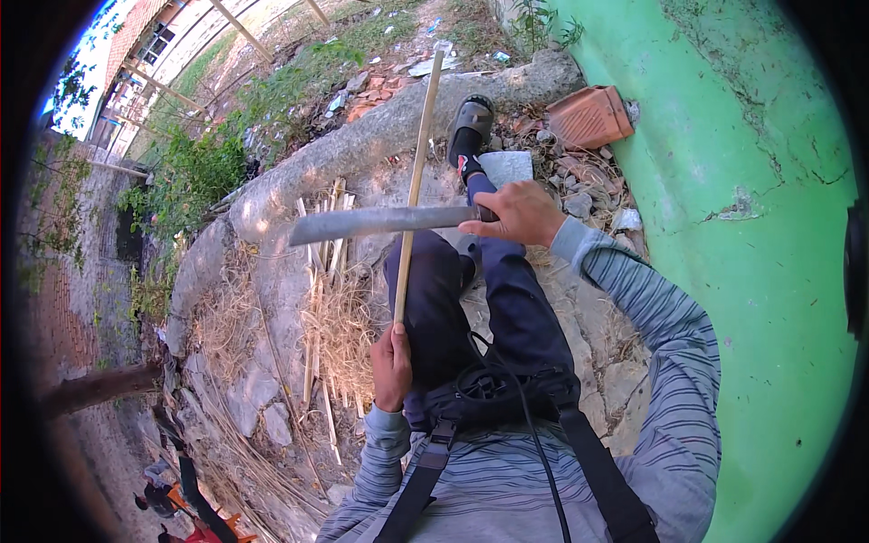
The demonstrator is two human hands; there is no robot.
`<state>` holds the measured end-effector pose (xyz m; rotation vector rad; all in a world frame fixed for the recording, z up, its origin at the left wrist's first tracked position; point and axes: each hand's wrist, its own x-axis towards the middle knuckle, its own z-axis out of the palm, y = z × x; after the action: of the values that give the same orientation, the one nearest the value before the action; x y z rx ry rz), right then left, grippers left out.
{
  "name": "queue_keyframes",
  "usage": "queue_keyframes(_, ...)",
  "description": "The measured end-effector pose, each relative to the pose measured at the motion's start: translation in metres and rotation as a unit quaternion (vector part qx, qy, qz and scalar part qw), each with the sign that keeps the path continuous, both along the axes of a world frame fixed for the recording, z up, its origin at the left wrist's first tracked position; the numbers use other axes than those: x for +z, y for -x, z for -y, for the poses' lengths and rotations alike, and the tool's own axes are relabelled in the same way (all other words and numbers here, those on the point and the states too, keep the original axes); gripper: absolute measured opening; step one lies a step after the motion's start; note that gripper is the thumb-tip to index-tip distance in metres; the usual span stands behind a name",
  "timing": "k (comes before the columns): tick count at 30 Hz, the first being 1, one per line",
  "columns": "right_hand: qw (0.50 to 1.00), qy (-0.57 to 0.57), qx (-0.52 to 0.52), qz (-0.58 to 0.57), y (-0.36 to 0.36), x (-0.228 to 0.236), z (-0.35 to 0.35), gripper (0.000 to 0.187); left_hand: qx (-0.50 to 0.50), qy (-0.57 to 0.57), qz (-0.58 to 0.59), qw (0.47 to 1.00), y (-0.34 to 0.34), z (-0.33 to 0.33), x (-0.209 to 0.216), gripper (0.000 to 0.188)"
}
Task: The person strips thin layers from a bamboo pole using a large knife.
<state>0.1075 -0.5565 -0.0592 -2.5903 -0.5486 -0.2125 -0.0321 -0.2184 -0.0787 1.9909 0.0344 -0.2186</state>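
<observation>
A long, thin bamboo strip (418, 172) runs up and away from my left hand (392, 366), whose fingers are closed round its near end. In my right hand (520, 215) is the handle of a machete (380, 222), the fingers wrapped about it. The broad grey blade points left and crosses the strip above my bent knee; whether its edge touches the strip I cannot tell. On the ground left of my legs lie several split bamboo strips (314, 326) amid a heap of pale shavings (348, 317).
A green wall (760, 299) rises close on my right. Near its foot are an orange roof tile (590, 118) and rubble (579, 185). A low curved concrete edge (299, 176) bounds the ground ahead and left. Other people (186, 511) are at the lower left.
</observation>
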Motion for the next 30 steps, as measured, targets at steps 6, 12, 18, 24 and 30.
queue_keyframes(6,0.995,-0.043,-0.081,-0.049,-0.077,-0.004,0.014,0.078,0.036,-0.024,0.018,0.999,-0.006,-0.016,0.001,0.043)
queue_keyframes(12,0.993,0.021,0.118,-0.002,-0.015,0.005,-0.046,0.071,0.048,-0.034,0.020,0.998,-0.003,-0.017,-0.003,0.042)
queue_keyframes(18,0.999,0.040,0.024,-0.021,-0.068,0.012,-0.028,0.076,0.061,-0.055,0.041,0.996,-0.003,-0.013,-0.004,0.041)
queue_keyframes(24,0.995,0.021,-0.049,-0.082,-0.112,0.037,-0.018,0.081,0.074,-0.131,0.111,0.982,-0.003,-0.010,0.000,0.037)
queue_keyframes(30,0.991,0.070,0.115,-0.016,-0.018,0.034,-0.063,0.077,0.096,-0.205,0.149,0.963,0.005,0.005,-0.006,0.030)
